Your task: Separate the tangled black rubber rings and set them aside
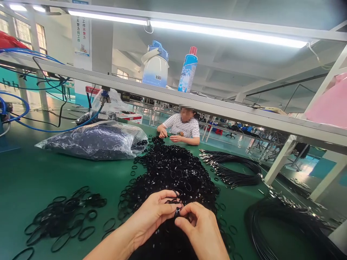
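My left hand (151,216) and my right hand (199,225) meet low in the head view, their fingertips pinching a small black rubber ring (177,212) between them. A large heap of black rubber rings (170,173) lies on the green work table (35,184), directly beyond and under my hands. Looser rings (65,220) are spread to the left of my left hand. To the right of my right hand lie a bundle of black cables with metal ends (230,168) and a black cable coil (271,224).
A bulging clear plastic bag of black items (92,142) lies at the far left of the table. Overhead runs a white shelf rail (173,99) holding a white-and-blue jug (155,65) and a blue spray can (188,70). A seated co-worker (181,126) handles something across the table. Blue air hoses (54,126) hang left.
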A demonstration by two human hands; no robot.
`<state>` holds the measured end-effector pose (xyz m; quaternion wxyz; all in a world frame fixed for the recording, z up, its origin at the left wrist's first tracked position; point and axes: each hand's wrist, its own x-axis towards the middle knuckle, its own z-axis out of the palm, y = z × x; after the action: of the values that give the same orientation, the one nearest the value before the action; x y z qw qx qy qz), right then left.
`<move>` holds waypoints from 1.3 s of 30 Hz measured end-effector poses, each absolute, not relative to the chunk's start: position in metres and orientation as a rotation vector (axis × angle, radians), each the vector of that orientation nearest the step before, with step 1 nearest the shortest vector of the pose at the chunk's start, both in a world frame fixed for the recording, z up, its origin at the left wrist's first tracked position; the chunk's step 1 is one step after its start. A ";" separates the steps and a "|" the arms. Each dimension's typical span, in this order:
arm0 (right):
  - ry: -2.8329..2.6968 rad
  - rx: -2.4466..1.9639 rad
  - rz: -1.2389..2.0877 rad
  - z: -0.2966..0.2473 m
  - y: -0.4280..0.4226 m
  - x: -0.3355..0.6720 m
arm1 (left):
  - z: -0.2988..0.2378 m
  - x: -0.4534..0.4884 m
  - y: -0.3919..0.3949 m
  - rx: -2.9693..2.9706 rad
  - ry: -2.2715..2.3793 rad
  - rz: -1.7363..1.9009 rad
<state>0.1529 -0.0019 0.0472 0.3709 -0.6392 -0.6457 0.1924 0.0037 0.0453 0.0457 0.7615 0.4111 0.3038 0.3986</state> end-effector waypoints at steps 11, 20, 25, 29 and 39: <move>-1.494 -1.716 0.365 0.052 0.000 0.164 | 0.035 0.007 0.054 1.002 0.710 0.958; -1.336 -1.639 0.530 0.049 0.006 0.187 | 0.035 0.004 0.055 0.976 0.739 0.914; -1.218 -1.272 1.044 0.044 0.009 0.196 | 0.037 0.005 0.053 0.919 0.711 0.888; -1.204 -1.225 1.074 0.041 0.010 0.197 | 0.038 0.005 0.051 0.936 0.668 0.865; -1.610 -1.676 0.317 0.045 0.005 0.184 | 0.027 0.004 0.050 1.084 0.522 0.850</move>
<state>0.1843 0.0048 0.0447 0.3875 -0.6586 -0.6329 0.1244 0.0041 0.0501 0.0270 0.7407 0.4945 0.2382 0.3875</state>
